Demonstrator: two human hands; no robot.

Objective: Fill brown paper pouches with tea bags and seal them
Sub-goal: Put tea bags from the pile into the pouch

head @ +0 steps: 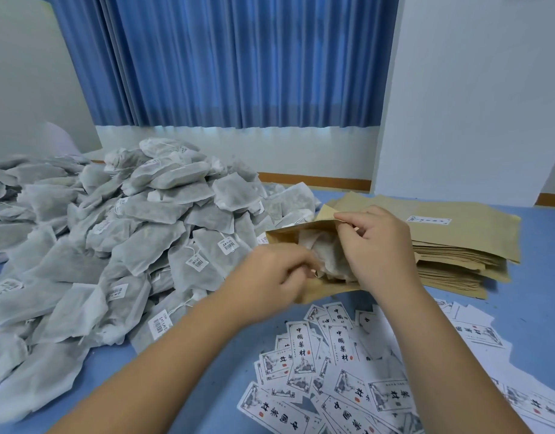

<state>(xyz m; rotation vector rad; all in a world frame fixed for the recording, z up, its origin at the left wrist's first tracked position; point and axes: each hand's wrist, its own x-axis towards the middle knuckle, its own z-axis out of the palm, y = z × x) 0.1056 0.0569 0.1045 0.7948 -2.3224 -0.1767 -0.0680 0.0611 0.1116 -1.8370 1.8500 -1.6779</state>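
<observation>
A brown paper pouch lies open-mouthed in the middle of the blue table, with white tea bags showing inside it. My right hand pinches the pouch's upper lip and holds the mouth wide. My left hand is at the mouth with curled fingers on a tea bag; it is blurred. A big heap of grey-white tea bags with barcode tags fills the table's left side.
A stack of flat brown pouches lies right of the hands. Several printed label stickers are scattered on the blue table in front. Blue curtains and a white wall stand behind.
</observation>
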